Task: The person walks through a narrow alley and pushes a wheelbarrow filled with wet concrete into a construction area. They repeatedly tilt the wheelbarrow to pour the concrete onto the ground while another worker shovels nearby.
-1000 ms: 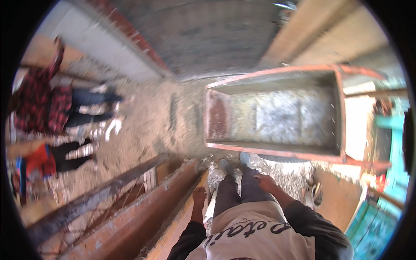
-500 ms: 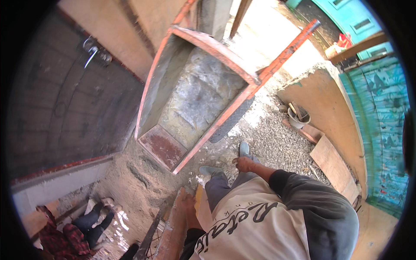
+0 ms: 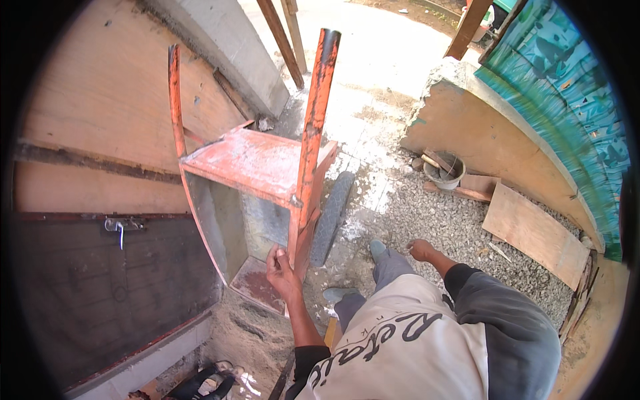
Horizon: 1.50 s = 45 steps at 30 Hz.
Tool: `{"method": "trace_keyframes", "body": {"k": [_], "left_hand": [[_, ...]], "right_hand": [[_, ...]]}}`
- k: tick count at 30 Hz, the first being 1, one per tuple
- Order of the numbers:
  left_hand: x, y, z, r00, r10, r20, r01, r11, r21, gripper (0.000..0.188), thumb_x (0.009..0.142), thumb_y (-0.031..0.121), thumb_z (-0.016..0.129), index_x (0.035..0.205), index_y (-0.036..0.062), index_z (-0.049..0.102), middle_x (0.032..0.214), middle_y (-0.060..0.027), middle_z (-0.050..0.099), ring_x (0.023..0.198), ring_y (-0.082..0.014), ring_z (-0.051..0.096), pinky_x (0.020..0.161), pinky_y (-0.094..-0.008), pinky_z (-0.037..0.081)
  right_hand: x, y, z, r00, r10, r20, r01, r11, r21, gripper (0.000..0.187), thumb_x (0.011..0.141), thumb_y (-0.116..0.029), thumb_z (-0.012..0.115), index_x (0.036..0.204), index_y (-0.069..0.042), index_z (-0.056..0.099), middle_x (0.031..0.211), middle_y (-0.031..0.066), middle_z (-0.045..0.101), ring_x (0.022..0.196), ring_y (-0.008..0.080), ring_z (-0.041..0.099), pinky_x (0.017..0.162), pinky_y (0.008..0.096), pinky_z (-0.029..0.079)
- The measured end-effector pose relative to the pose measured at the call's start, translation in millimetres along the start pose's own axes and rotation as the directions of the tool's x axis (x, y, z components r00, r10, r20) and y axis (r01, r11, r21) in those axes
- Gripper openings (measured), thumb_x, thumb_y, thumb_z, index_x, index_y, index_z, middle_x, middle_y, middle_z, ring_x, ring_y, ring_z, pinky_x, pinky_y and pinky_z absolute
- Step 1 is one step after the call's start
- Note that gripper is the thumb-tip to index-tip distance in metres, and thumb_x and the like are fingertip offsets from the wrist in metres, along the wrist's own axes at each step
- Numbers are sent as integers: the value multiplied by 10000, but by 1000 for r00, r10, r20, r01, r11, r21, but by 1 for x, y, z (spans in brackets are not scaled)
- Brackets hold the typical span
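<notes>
L hand (image 3: 283, 277) nr orange cart (image 3: 250, 159) w/ 2 handles (image 3: 319, 93), R hand (image 3: 421, 251) over gravel (image 3: 437, 223)

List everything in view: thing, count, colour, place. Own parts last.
cart: one, orange-red, left of centre
tyre: one, dark grey, beside the cart
door: one, dark, lower left
wood panel: one, tan, upper left
concrete pillar: one, grey, upper left
posts: three, brown, top
sheet: one, teal, upper right
low wall: one, tan, right
bucket: one, grey-white, right
gravel: one patch, grey, right of centre
boards: two or more, tan, on gravel
sand: one patch, brown, lower left
co-worker's legs: two, dark, bottom left
shirt: one, pale, dark-sleeved, bottom centre
trousers: one pair, grey, lower centre
boots: two, grey-blue, lower centre
left grip: one, bare, over the cart's near side, contact unclear
right grip: one, bare, above gravel
</notes>
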State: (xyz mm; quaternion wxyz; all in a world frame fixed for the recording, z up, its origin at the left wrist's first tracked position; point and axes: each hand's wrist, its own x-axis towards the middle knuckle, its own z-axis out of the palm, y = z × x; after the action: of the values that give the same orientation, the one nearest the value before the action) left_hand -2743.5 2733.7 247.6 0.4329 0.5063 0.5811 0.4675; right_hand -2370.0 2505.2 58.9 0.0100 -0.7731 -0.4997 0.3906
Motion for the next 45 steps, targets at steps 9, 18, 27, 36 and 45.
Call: {"method": "trace_keyframes", "body": {"k": [9, 18, 27, 36, 45], "left_hand": [[83, 131, 151, 936, 286, 207, -294, 956, 9, 512, 1066, 383, 495, 1358, -31, 571, 1248, -168, 611, 1187, -266, 571, 1044, -373, 429], [93, 106, 178, 950, 146, 276, -182, 977, 113, 588, 1076, 500, 405, 969, -31, 635, 771, -130, 618, 741, -237, 561, 691, -413, 454], [86, 107, 182, 944, 150, 292, -157, 988, 2, 534, 1088, 489, 399, 1047, 0, 608, 869, -56, 576, 735, -158, 522, 634, -330, 500], [81, 98, 167, 966, -229, 122, 246, 956, -156, 618, 1074, 512, 437, 956, -69, 614, 912, -117, 659, 814, -180, 629, 789, -365, 554], [66, 94, 138, 906, -328, -267, 303, 944, -133, 563, 1057, 483, 488, 798, 5, 637, 731, -51, 641, 672, -132, 583, 656, -320, 470]], "right_hand": [[-14, 49, -63, 957, 190, -220, -134, 960, 247, 385, 797, -199, 520, 1077, -65, 747, 1078, 237, 715, 1046, 420, 667, 925, 449, 526], [-11, 43, -17, 939, 244, -243, -112, 883, 455, 365, 792, -206, 618, 1098, -45, 735, 826, 175, 732, 795, 266, 723, 771, 372, 557], [20, 55, -60, 927, 328, -184, -215, 863, 456, 357, 814, -242, 609, 1069, -36, 749, 1089, 197, 733, 1063, 363, 679, 948, 401, 513], [131, 97, -162, 964, 266, 25, -248, 858, 450, 319, 856, -174, 585, 1105, -52, 742, 960, 151, 737, 847, 254, 691, 783, 371, 545], [271, 94, -295, 991, -117, -64, 128, 967, 219, 407, 853, -269, 558, 1161, -66, 728, 1068, 243, 720, 1060, 391, 683, 954, 452, 521]]}}
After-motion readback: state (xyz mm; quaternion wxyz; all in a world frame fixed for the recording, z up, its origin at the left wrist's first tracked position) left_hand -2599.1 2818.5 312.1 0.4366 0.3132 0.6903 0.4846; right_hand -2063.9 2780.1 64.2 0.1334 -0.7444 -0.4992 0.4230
